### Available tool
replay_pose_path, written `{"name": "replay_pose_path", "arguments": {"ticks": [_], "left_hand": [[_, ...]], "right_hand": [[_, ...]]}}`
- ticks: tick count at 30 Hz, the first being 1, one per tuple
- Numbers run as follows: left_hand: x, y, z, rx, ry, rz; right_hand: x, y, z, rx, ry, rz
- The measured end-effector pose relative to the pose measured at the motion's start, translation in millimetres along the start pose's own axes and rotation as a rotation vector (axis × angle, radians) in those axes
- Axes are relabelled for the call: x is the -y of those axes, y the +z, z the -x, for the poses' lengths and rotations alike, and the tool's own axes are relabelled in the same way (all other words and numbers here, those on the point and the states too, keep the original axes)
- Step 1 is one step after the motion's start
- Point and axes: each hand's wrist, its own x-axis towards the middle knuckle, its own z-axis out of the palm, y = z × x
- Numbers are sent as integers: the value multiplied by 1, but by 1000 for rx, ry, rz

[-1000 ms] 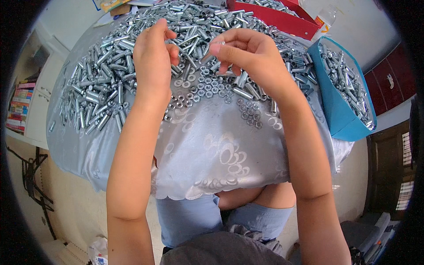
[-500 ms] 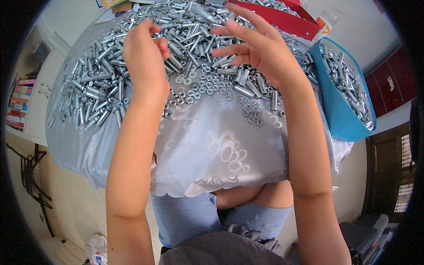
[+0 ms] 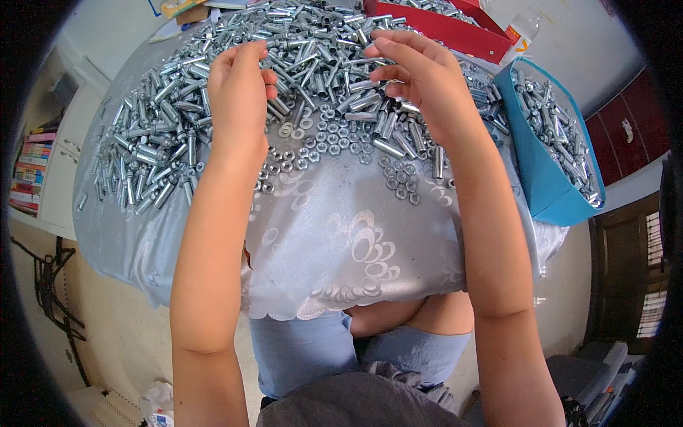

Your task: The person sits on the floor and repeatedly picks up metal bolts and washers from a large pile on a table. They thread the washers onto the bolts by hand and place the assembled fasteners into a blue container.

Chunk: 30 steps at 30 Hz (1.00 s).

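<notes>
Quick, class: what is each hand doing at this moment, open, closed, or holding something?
Left hand: fingers curled over the bolt pile; contents cannot be told.
Right hand: fingers curled, contents cannot be told.

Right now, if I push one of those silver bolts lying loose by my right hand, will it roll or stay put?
It would probably roll: the bolt is a smooth metal cylinder lying on its side. It likely won't go far, since the hex nuts crowd it and the tablecloth looks soft. Being solid metal, it probably feels heavy for its size and rigid.
</notes>
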Motion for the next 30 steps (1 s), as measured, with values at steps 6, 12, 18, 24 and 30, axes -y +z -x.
{"name": "replay_pose_path", "arguments": {"ticks": [6,12,18,24,30], "left_hand": [[13,-11,-16,124,219,-398],[32,-15,1,348,588,-1175],[30,-20,2,409,595,-1310],[29,-22,-6,407,561,-1242],[30,-23,-7,433,611,-1245]], "right_hand": [[-2,2,0,-107,56,37],[-1,5,1,-115,22,66],[-2,8,1,-111,-24,123],[-23,12,0,-98,-398,469],[-23,12,6,43,-483,775]]}}
